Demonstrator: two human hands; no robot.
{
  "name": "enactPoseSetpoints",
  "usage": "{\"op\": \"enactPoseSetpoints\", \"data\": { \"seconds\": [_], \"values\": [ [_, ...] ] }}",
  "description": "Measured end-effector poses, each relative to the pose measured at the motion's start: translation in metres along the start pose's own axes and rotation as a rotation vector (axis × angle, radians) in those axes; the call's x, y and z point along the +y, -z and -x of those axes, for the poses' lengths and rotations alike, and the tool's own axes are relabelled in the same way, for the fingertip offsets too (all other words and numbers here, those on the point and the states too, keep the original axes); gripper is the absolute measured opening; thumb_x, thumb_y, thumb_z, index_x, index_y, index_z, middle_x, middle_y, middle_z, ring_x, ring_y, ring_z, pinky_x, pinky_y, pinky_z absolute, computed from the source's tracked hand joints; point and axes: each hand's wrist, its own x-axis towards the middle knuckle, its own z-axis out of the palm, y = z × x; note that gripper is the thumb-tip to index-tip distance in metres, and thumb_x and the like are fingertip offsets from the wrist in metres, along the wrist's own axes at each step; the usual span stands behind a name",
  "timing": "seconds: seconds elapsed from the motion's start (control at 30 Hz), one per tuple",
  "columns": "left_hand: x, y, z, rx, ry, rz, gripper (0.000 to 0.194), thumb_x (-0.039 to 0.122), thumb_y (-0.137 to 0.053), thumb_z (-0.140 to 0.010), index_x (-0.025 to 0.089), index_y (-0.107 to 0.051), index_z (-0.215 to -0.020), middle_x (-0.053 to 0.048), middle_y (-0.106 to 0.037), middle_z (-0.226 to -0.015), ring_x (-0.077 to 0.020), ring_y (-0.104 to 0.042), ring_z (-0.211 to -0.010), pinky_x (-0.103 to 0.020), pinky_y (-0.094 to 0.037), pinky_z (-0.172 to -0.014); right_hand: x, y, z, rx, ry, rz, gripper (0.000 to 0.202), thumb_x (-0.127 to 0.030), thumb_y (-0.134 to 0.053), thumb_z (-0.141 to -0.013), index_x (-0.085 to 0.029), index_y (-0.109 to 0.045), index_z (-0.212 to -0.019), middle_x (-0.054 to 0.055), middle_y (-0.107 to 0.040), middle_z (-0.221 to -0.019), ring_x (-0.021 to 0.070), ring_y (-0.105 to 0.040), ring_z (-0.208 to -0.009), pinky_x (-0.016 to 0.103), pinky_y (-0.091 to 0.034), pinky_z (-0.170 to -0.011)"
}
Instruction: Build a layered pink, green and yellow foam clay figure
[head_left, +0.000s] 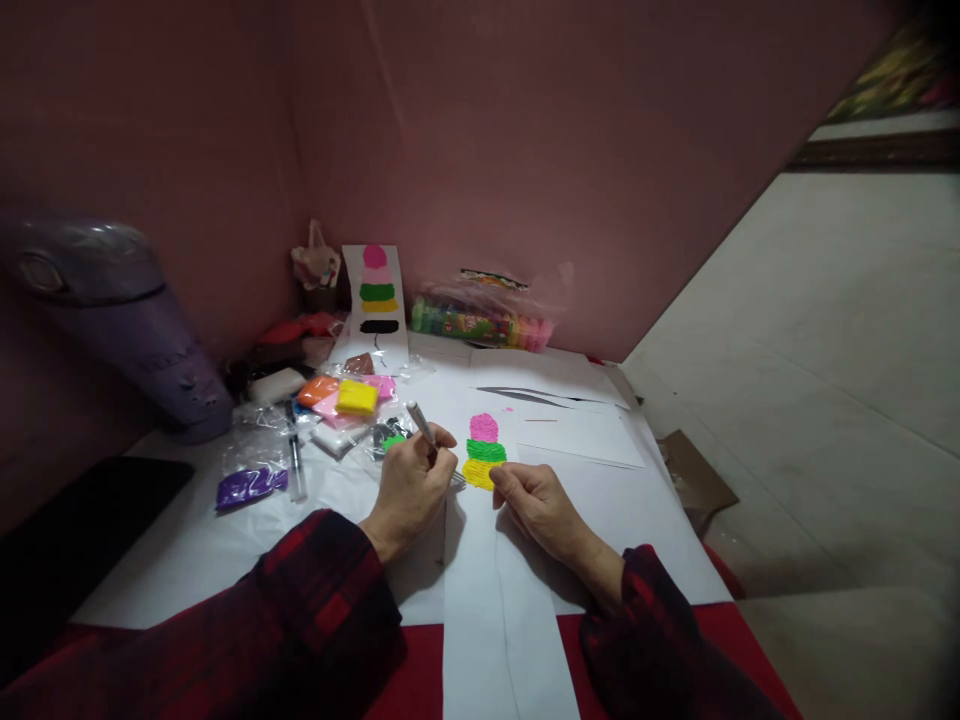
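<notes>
A long white paper strip (495, 620) lies in front of me, bearing a pink blob (484, 428), a green layer (487, 451) and a yellow layer (477, 472) of textured clay. My left hand (417, 480) is closed around a pen-like tool (421, 421), held upright at a tilt; thin prongs show beside the yellow layer's left edge. My right hand (534, 500) has its fingers pinched at the yellow layer's right edge; anything between them is too small to make out.
Bagged clay packs, including a yellow pack (357, 397) and a purple pack (250, 488), lie at the left near a purple bottle (150, 340). Behind stand a painted card (377, 290) and a bag of coloured clay (480, 318). White papers (581, 438) lie at the right.
</notes>
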Motion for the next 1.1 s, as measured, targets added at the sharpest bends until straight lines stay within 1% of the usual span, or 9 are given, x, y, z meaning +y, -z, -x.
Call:
{"op": "enactPoseSetpoints", "data": {
  "seconds": [0.13,0.23,0.37,0.53,0.63,0.73,0.93,1.1],
  "values": [
    [-0.0012,-0.0003,0.0001,-0.018,-0.004,-0.009,0.012,0.018,-0.046,-0.072,0.018,-0.058,-0.074,0.007,-0.042,-0.046,-0.0094,-0.039,-0.042,-0.022,-0.032,-0.048,0.0001,-0.0002,0.0001,0.003,-0.001,0.002,0.056,-0.061,-0.045,-0.090,-0.019,-0.057,-0.055,-0.005,-0.036,-0.036,0.0106,-0.039,-0.039,0.023,-0.029,-0.041],
    [-0.0025,-0.0004,-0.0006,-0.014,0.008,-0.027,0.012,0.019,-0.046,-0.072,0.018,-0.058,-0.074,0.006,-0.044,-0.047,-0.0099,-0.040,-0.043,-0.023,-0.032,-0.049,0.0004,-0.0004,0.0003,0.007,-0.003,0.001,0.056,-0.061,-0.045,-0.090,-0.019,-0.057,-0.055,-0.005,-0.035,-0.037,0.0104,-0.038,-0.038,0.023,-0.028,-0.041],
    [-0.0026,0.0000,-0.0016,0.014,0.032,-0.025,0.012,0.020,-0.046,-0.073,0.018,-0.058,-0.075,0.005,-0.047,-0.049,-0.0110,-0.044,-0.046,-0.023,-0.034,-0.050,0.0006,-0.0003,0.0004,0.003,-0.001,-0.005,0.055,-0.060,-0.046,-0.090,-0.019,-0.057,-0.055,-0.005,-0.036,-0.037,0.0102,-0.038,-0.038,0.023,-0.028,-0.041],
    [-0.0002,0.0011,-0.0021,0.047,0.018,-0.023,0.014,0.020,-0.045,-0.073,0.018,-0.059,-0.075,0.006,-0.045,-0.047,-0.0106,-0.043,-0.045,-0.023,-0.034,-0.051,0.0002,-0.0003,0.0007,-0.001,-0.007,-0.016,0.053,-0.058,-0.046,-0.091,-0.019,-0.057,-0.056,-0.006,-0.035,-0.036,0.0098,-0.036,-0.037,0.023,-0.027,-0.040],
    [0.0002,0.0012,-0.0023,0.037,0.024,-0.017,0.014,0.021,-0.045,-0.073,0.018,-0.059,-0.076,0.006,-0.045,-0.047,-0.0108,-0.043,-0.044,-0.024,-0.034,-0.050,0.0002,-0.0004,0.0007,-0.003,0.003,-0.006,0.053,-0.058,-0.045,-0.091,-0.019,-0.057,-0.056,-0.005,-0.036,-0.036,0.0102,-0.037,-0.038,0.023,-0.028,-0.041],
    [-0.0008,0.0004,-0.0026,0.020,0.032,0.005,0.016,0.021,-0.044,-0.074,0.017,-0.059,-0.078,0.005,-0.049,-0.049,-0.0115,-0.046,-0.046,-0.024,-0.036,-0.051,0.0004,-0.0004,0.0004,-0.002,0.010,0.007,0.055,-0.059,-0.045,-0.091,-0.019,-0.057,-0.056,-0.005,-0.036,-0.037,0.0105,-0.039,-0.039,0.023,-0.029,-0.041],
    [-0.0022,-0.0014,-0.0043,0.003,0.025,0.010,0.016,0.022,-0.045,-0.075,0.017,-0.059,-0.080,0.003,-0.053,-0.053,-0.0126,-0.051,-0.049,-0.024,-0.039,-0.053,0.0019,-0.0006,0.0002,-0.002,0.012,-0.002,0.055,-0.059,-0.045,-0.091,-0.018,-0.057,-0.056,-0.005,-0.036,-0.037,0.0094,-0.038,-0.038,0.022,-0.028,-0.041],
    [-0.0035,-0.0021,-0.0060,0.000,0.018,-0.001,0.015,0.021,-0.045,-0.074,0.018,-0.059,-0.078,0.004,-0.052,-0.053,-0.0113,-0.048,-0.048,-0.023,-0.037,-0.051,0.0023,-0.0009,0.0002,0.002,0.013,-0.003,0.055,-0.058,-0.045,-0.092,-0.018,-0.057,-0.056,-0.006,-0.035,-0.037,0.0094,-0.037,-0.038,0.022,-0.028,-0.042]
  ]
}}
